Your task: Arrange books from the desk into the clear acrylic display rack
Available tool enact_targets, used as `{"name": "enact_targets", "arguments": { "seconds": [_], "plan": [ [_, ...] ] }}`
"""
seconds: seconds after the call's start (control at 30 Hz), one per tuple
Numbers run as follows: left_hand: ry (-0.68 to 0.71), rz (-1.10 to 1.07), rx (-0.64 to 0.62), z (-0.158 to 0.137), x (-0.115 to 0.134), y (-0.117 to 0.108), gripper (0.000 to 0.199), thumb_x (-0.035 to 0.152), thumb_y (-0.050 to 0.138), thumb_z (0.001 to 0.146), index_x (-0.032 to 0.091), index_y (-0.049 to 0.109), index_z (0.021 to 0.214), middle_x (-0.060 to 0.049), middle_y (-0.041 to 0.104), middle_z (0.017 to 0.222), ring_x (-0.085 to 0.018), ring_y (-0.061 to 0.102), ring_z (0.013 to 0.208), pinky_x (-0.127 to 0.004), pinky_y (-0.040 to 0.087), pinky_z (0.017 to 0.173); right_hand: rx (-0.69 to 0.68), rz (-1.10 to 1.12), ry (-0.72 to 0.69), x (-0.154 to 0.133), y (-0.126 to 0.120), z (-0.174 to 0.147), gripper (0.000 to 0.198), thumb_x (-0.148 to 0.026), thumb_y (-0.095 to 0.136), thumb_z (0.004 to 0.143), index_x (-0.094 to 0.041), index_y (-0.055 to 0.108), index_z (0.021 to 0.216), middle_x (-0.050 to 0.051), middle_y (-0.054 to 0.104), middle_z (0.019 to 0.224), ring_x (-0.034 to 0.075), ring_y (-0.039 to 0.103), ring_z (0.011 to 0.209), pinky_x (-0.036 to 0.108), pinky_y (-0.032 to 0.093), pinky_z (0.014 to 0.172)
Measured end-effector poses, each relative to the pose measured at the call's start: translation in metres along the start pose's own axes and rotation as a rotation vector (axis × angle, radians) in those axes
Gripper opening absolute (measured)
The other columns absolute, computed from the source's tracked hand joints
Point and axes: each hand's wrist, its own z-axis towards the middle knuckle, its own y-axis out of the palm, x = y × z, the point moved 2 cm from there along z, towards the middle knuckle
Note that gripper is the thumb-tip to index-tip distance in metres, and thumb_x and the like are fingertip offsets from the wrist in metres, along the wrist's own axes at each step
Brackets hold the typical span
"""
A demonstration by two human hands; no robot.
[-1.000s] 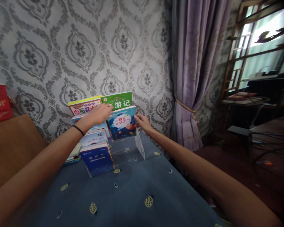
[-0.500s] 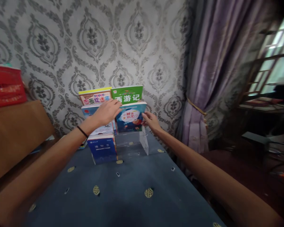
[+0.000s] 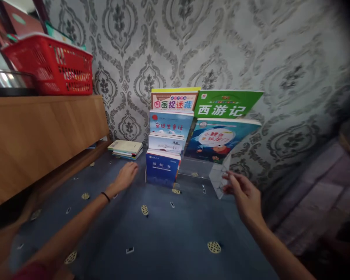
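A clear stepped display rack holds books in rising tiers. Its left column has a dark blue booklet in front, then a pale book, a light blue book and a picture book behind. On the right, a blue storybook with a fish leans below a green book. My right hand is by the rack's right side panel, fingers loosely bent and apart; whether it touches the panel I cannot tell. My left hand hovers open over the cloth, near a small book stack.
A dark blue patterned cloth covers the table. To the left stands a wooden cabinet bearing a red plastic basket. Patterned wallpaper rises close behind the rack, and a purple curtain hangs at right.
Both hands have left the blue storybook, which now rests in the rack. My left hand moved left toward the book stack, my right hand lower. The view has turned left.
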Motion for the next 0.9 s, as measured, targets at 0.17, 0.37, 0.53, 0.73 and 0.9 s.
{"name": "enact_targets", "arguments": {
  "seconds": [0.17, 0.37, 0.53, 0.73, 0.9],
  "plan": [
    [-0.294, 0.163, -0.078, 0.039, -0.073, 0.019, 0.027, 0.019, 0.045, 0.096, 0.012, 0.06, 0.118, -0.022, 0.063, 0.123, -0.033, 0.059, 0.115, -0.045, 0.048, 0.094, -0.249, -0.035, 0.154, 0.008, 0.04, -0.08, 0.055, -0.073, 0.061, 0.078, -0.024, 0.07, 0.1, 0.008, 0.073, 0.084, 0.019, 0.062, 0.052, 0.036, 0.057, 0.051],
    [-0.246, 0.218, -0.062, 0.089, -0.09, 0.048, 0.047, 0.027, 0.051, 0.095, 0.011, 0.046, 0.138, -0.026, 0.046, 0.148, -0.037, 0.038, 0.141, -0.054, 0.03, 0.114, -0.468, -0.03, 0.306, 0.023, 0.086, -0.126, 0.062, -0.081, 0.057, 0.076, -0.026, 0.075, 0.098, 0.008, 0.074, 0.08, 0.022, 0.065, 0.055, 0.036, 0.056, 0.053],
    [-0.189, 0.227, -0.082, 0.113, -0.085, 0.072, 0.047, 0.028, 0.052, 0.094, 0.012, 0.047, 0.139, -0.025, 0.051, 0.144, -0.036, 0.041, 0.139, -0.055, 0.028, 0.114, -0.49, -0.013, 0.362, 0.038, 0.091, -0.129, 0.064, -0.084, 0.055, 0.074, -0.027, 0.077, 0.092, 0.008, 0.072, 0.074, 0.022, 0.064, 0.055, 0.036, 0.055, 0.051],
    [-0.165, 0.223, -0.101, 0.114, -0.089, 0.071, 0.045, 0.039, 0.051, 0.097, 0.015, 0.051, 0.134, -0.023, 0.055, 0.138, -0.036, 0.049, 0.131, -0.053, 0.032, 0.109, -0.507, -0.03, 0.381, 0.041, 0.089, -0.127, 0.066, -0.085, 0.053, 0.074, -0.027, 0.078, 0.09, 0.009, 0.072, 0.074, 0.023, 0.064, 0.055, 0.036, 0.054, 0.052],
    [-0.14, 0.224, -0.15, 0.109, -0.093, 0.058, 0.039, 0.043, 0.041, 0.101, 0.017, 0.056, 0.127, -0.018, 0.061, 0.132, -0.032, 0.056, 0.123, -0.05, 0.037, 0.105, -0.506, -0.039, 0.369, 0.04, 0.089, -0.128, 0.068, -0.086, 0.053, 0.074, -0.026, 0.078, 0.091, 0.009, 0.072, 0.072, 0.022, 0.063, 0.054, 0.036, 0.054, 0.052]
  ]
}}
